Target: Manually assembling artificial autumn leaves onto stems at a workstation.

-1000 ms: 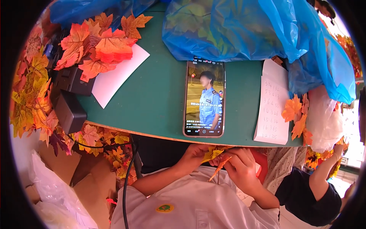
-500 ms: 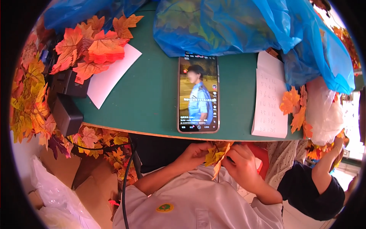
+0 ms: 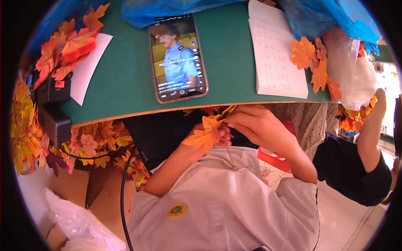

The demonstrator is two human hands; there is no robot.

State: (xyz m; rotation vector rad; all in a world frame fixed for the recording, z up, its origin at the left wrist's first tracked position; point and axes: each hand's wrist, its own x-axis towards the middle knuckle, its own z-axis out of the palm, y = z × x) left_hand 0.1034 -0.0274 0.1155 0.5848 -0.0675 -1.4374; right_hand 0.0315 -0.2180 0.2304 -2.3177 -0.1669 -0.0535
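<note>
Both hands meet in my lap, just below the near edge of the green table (image 3: 226, 50). An orange artificial maple leaf (image 3: 205, 136) lies over the fingers of my left hand (image 3: 223, 137), which are curled around its stem end. My right hand (image 3: 261, 127) pinches at the base of that leaf, where a yellowish stem (image 3: 228, 111) sticks up toward the table edge. More yellow and red leaf parts show behind the fingers, partly hidden. A thin brownish strand (image 3: 229, 157) hangs below my left hand.
A lit phone (image 3: 178, 62) and a handwritten paper pad (image 3: 278, 62) lie on the table. Orange leaves (image 3: 73, 46) are stacked at far left, near a dark box (image 3: 56, 123). Blue plastic bags (image 3: 326, 21) cover the back. A black cable (image 3: 122, 201) hangs left; another person's arm (image 3: 370, 129) is at right.
My view has shifted, so the table sits higher in it. The yellow leaves between my hands have turned, and an orange leaf now lies across my left hand.
</note>
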